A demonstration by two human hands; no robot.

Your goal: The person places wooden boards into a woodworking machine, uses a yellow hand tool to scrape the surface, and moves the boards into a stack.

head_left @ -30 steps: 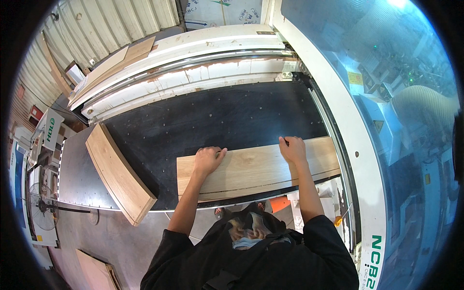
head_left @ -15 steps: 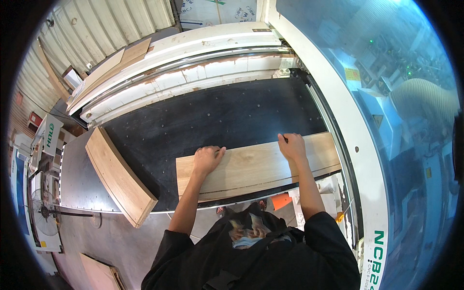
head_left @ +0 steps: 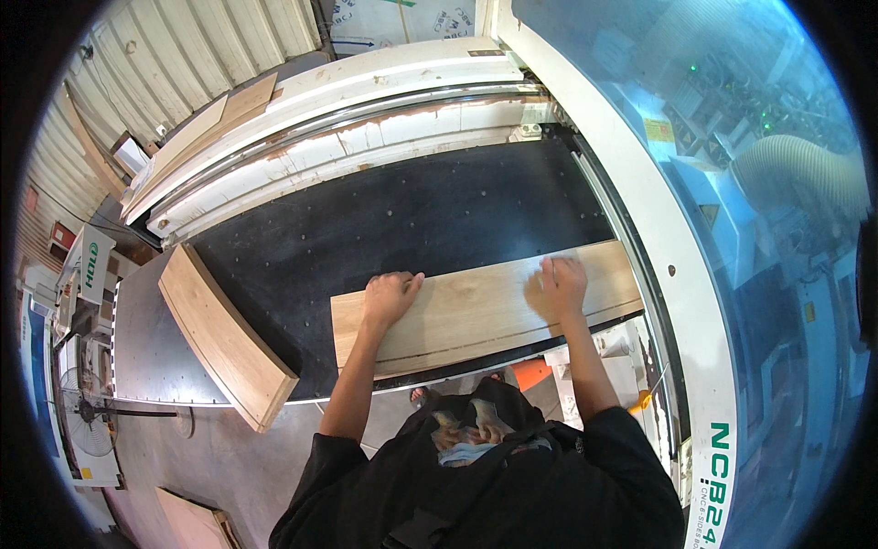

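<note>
A long light wood-grain board [head_left: 476, 316] lies on the black machine table [head_left: 393, 215] in front of me, with a thin dark groove along its near edge. At its far left edge, my left hand [head_left: 391, 297] is closed, fingers hooked over the edge and thumb toward the wood. Over the right part of the board is my right hand [head_left: 562, 284], its fingers curled and nothing visible in them. A shadow falls on the wood beside it, and the hand appears raised off the surface. Both fingertips are partly hidden.
A second wood-grain board [head_left: 224, 334] lies slantwise at the left, overhanging the table's near edge. White machine framing [head_left: 658, 247] with a blue transparent cover [head_left: 732, 183] stands at the right. A standing fan [head_left: 87, 412] is at the far left, and a panel [head_left: 192, 517] rests on the floor.
My right hand has come off the board's far edge and moved slightly right and nearer me, over the board. The left hand stays at the far edge.
</note>
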